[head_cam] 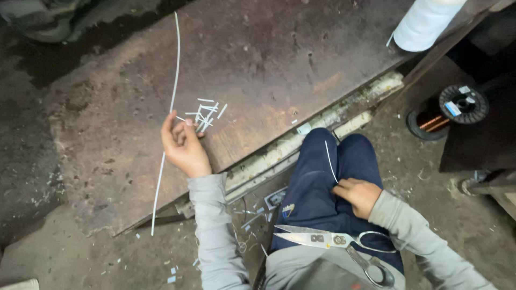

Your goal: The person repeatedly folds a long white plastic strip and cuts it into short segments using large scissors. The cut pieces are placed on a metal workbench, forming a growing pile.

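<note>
Scissors (333,241) lie on the lap; left hand (184,146) pinches white tubing (171,107), right hand (359,196) another strip (330,160).

dirty concrete floor (64,258), worn, perhaps wooden bench (258,53)
</note>
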